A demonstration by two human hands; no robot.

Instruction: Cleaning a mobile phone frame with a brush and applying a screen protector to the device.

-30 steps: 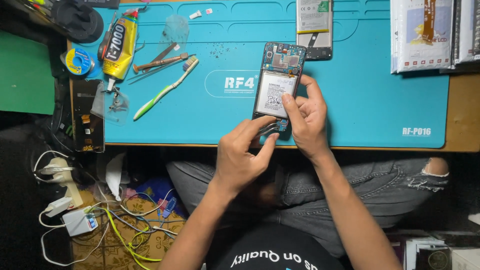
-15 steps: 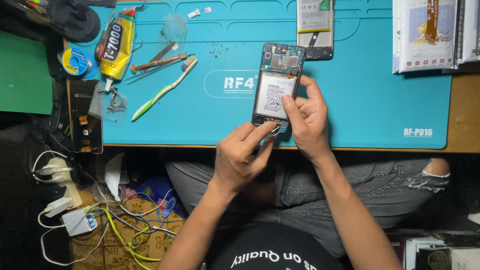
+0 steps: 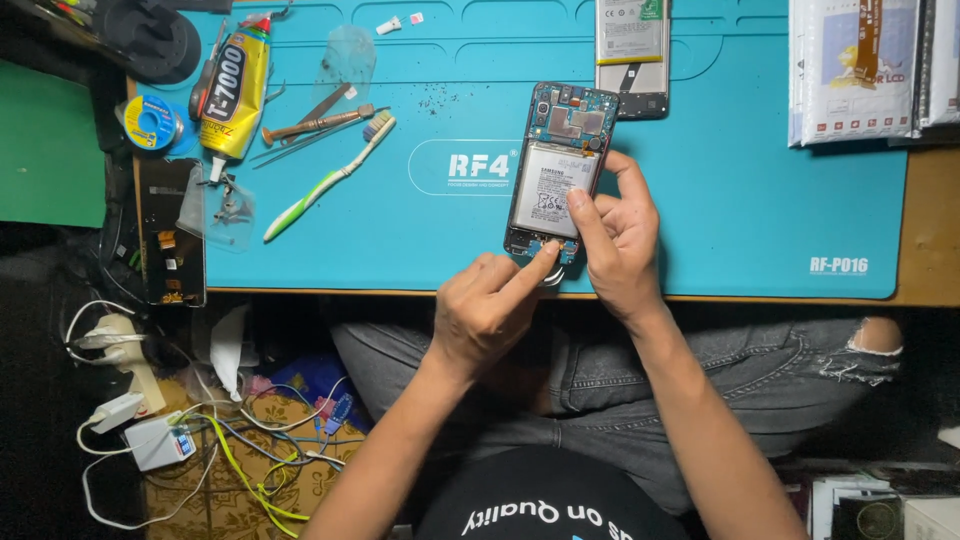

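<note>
phone (image 3: 556, 172) lay opened on mat (image 3: 700, 200), near bench edge | right hand (image 3: 612, 238) gripped its lower side | left hand (image 3: 490, 312) pinched at bottom connector, nothing held | risk: finger slip might tear flex or push phone off

We look down on a wooden workbench (image 3: 925, 225) covered almost wholly by a bright teal silicone work mat (image 3: 740, 180), with a green cutting mat (image 3: 50, 150) lying to its left. Below the bench edge the floor falls into deep shadow; there we see a patterned yellow-brown rug (image 3: 215, 490) strewn with tangled white, yellow and blue cables (image 3: 240, 450) and white plug adapters (image 3: 150, 440). Light falls evenly on the benchtop from above.
</note>
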